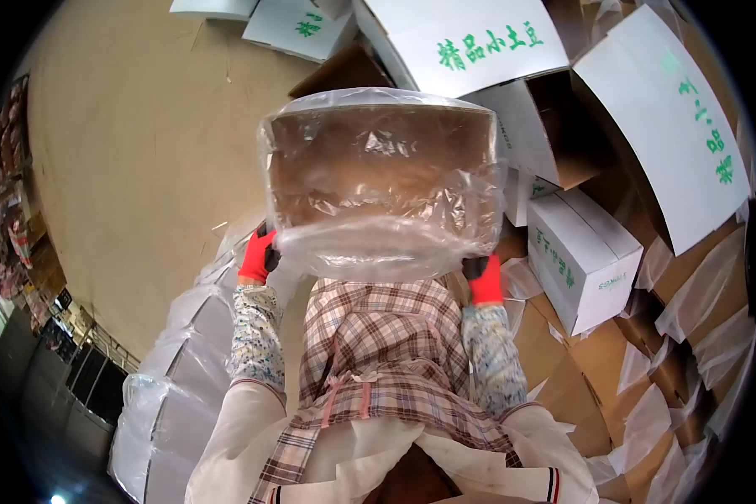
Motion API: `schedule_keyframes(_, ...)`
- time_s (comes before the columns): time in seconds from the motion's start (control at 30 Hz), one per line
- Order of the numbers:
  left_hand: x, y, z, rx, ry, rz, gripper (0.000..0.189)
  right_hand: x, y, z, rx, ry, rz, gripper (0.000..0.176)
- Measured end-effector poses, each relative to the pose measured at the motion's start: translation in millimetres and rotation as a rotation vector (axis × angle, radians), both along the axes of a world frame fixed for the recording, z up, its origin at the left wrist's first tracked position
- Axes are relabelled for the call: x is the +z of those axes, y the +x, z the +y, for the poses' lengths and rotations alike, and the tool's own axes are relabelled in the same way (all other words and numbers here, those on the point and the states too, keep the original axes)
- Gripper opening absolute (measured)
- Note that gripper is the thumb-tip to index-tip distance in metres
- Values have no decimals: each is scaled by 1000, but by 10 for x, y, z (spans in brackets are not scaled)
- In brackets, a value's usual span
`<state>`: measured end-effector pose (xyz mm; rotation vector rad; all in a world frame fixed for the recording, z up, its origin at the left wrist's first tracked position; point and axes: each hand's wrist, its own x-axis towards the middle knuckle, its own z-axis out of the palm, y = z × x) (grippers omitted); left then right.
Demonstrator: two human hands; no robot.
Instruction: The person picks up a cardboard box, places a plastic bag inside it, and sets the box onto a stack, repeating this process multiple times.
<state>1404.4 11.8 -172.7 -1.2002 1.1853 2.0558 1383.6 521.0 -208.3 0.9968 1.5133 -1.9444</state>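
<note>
An open cardboard box (378, 168) lined with clear plastic film is held up in front of my body, its brown inside showing through the film. My left hand (259, 254), in a red and black glove, grips the box's near left corner. At the near right corner, my right hand (484, 279), gloved the same way, grips the box too. The film (378, 250) is folded over the near rim between both hands. Fingertips of both hands are partly hidden by the box and film.
White boxes with green print (487, 42) are piled at the top and right, some open. A closed white box (581, 256) sits right of my right hand. Film-covered boxes (189, 361) form a row at lower left. Flattened cardboard and film lie at lower right (580, 386).
</note>
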Motion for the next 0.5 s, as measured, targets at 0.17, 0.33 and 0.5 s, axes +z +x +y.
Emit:
schedule_keyframes(0.17,-788,420,218,397,85,-41,34,-237,-553,23,542,605,-147,39)
schedule_keyframes(0.33,-1522,-405,228,459,262,42,39,1246,-1744,63,674,521,52,71)
schedule_keyframes(0.5,-1032,-555,-104,509,360,145,43,1586,-2979,944,-410,-570,411,45)
